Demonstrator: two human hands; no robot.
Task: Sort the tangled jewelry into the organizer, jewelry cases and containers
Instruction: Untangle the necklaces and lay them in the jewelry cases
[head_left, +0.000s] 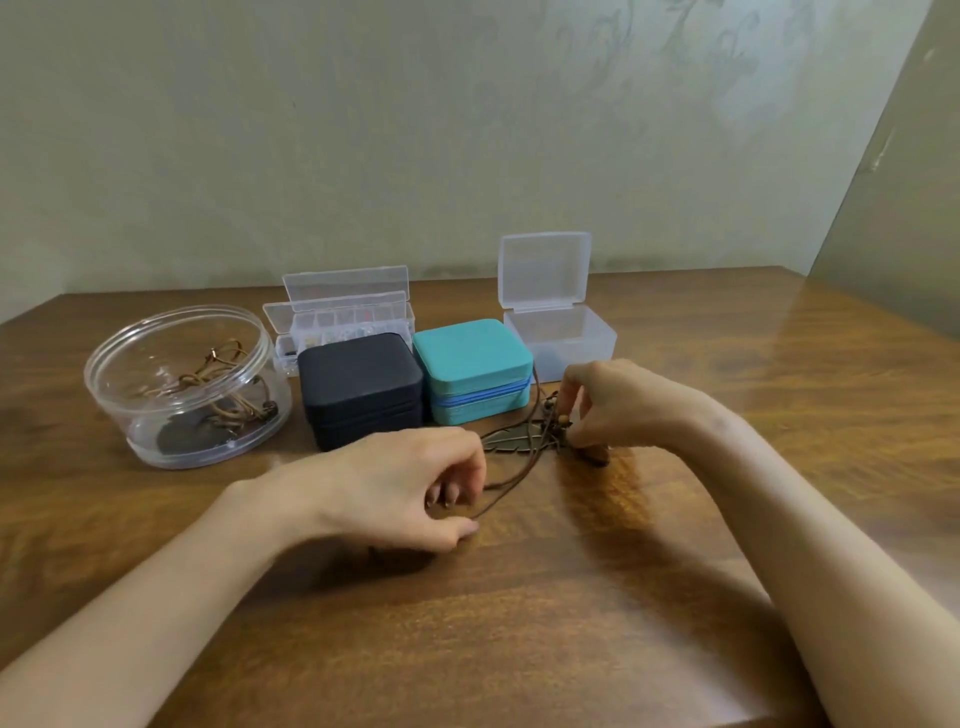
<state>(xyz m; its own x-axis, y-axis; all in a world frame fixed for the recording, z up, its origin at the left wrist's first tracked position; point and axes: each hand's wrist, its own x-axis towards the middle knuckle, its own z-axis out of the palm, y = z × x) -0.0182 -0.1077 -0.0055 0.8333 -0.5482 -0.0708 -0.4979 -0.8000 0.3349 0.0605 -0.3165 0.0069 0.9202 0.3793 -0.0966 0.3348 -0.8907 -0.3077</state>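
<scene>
Now | left grip pinches cord | right grip pinches beads (beside teal case edge)

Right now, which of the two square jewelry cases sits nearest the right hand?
The teal square case, left of the right hand pinching the brown cord necklace. The black square case stands farther left, beside the round clear tub.

The brown wooden counter before me carries a round clear tub at left, a black case and a teal case side by side, an organizer behind them, an open clear box, and a corded necklace.
</scene>
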